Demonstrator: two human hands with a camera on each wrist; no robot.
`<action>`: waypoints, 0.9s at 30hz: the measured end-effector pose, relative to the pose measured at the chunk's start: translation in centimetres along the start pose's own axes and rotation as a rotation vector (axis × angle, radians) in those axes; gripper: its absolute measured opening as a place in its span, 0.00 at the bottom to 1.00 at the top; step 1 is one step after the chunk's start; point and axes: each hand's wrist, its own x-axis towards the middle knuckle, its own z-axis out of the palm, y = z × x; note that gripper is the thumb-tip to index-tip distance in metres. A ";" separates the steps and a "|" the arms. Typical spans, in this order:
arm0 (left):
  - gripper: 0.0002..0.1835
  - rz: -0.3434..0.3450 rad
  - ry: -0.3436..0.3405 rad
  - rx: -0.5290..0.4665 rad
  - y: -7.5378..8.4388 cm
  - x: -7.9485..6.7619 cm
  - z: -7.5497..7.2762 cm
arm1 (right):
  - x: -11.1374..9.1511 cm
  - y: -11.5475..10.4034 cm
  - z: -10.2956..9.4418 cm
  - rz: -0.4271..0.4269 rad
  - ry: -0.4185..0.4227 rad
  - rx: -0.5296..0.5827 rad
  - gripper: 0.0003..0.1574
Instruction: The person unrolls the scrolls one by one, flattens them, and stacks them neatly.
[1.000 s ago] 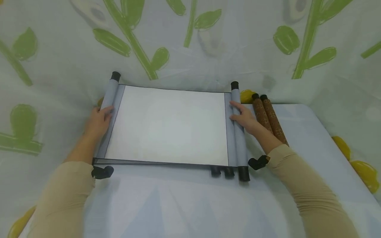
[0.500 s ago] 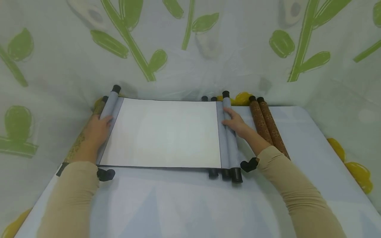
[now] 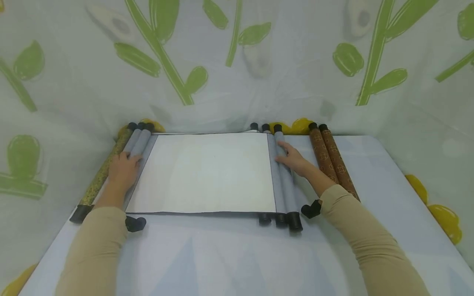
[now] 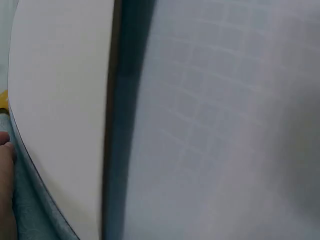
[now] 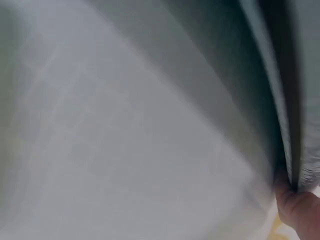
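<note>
A hanging scroll [image 3: 207, 172] with blank white paper, blue-grey borders and black knobs lies partly unrolled across the table, close over other rolls. My left hand [image 3: 123, 170] holds its left roll, fingers laid over the top. At the other end my right hand [image 3: 295, 158] grips the right roll between thumb and fingers. In the left wrist view the white paper [image 4: 60, 110] curves up beside the left hand [image 4: 6, 185]. The right wrist view has the right hand [image 5: 300, 212] at the roll, low at the right edge.
A gold-green patterned scroll [image 3: 105, 164] lies along the left, beside another blue-grey roll [image 3: 132, 140]. Two brown patterned scrolls [image 3: 323, 152] lie to the right. Black knobs [image 3: 264, 219] of rolls underneath stick out below the paper. A printed curtain [image 3: 296, 61] hangs behind the table [image 3: 222, 263].
Both hands have lowered the stretched scroll toward the table, and the right roll has shifted slightly left. Rolls beneath and beside it now show at the back and left.
</note>
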 end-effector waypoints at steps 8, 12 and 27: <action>0.15 -0.015 0.071 -0.067 -0.3 0.1 0.5 | -0.7 -0.1 -1.2 0.061 0.013 -0.070 0.48; 0.19 -0.048 0.098 -0.176 -0.3 0.1 0.2 | -1.2 -0.4 -1.7 0.059 0.002 -0.092 0.49; 0.35 -0.126 0.037 -0.272 1.7 -0.3 -0.7 | -4.7 -1.0 -5.8 -0.045 -0.063 -0.165 0.53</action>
